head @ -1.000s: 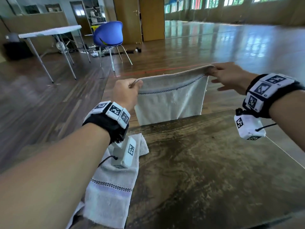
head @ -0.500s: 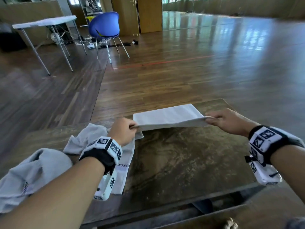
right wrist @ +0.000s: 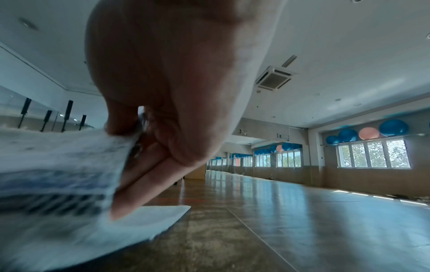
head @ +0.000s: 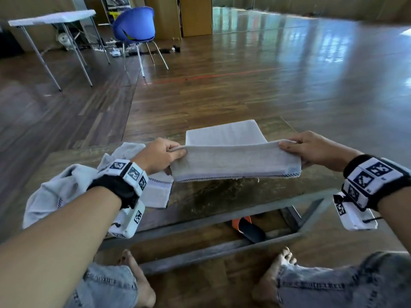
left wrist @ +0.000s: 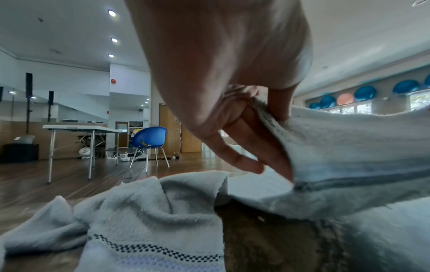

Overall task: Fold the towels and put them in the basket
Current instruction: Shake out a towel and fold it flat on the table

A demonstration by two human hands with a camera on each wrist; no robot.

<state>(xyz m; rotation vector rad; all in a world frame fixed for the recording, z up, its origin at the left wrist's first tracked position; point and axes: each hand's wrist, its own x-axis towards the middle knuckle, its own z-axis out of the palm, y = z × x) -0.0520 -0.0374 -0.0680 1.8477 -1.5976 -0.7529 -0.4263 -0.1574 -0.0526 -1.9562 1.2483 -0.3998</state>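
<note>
A pale grey towel (head: 233, 161) with a dark checked border lies stretched across the low wooden table (head: 222, 196). Its near part is lifted and hangs down between my hands, while its far part lies flat. My left hand (head: 171, 151) pinches the towel's left corner, thumb on top (left wrist: 279, 103). My right hand (head: 289, 145) pinches the right corner (right wrist: 125, 128). A second towel (head: 155, 190) lies crumpled under my left wrist, and a further bunched towel (head: 55, 192) sits at the table's left end. No basket is in view.
The table's near edge and metal frame (head: 200, 254) stand just in front of my bare feet and knees. An orange and black object (head: 249, 227) lies under the table. A blue chair (head: 135, 27) and a white folding table (head: 53, 17) stand far back left on the wooden floor.
The towel came down from hanging in the air to the table. Both hands have since drawn its held edge back toward me over the flat part, and the head view tilted down.
</note>
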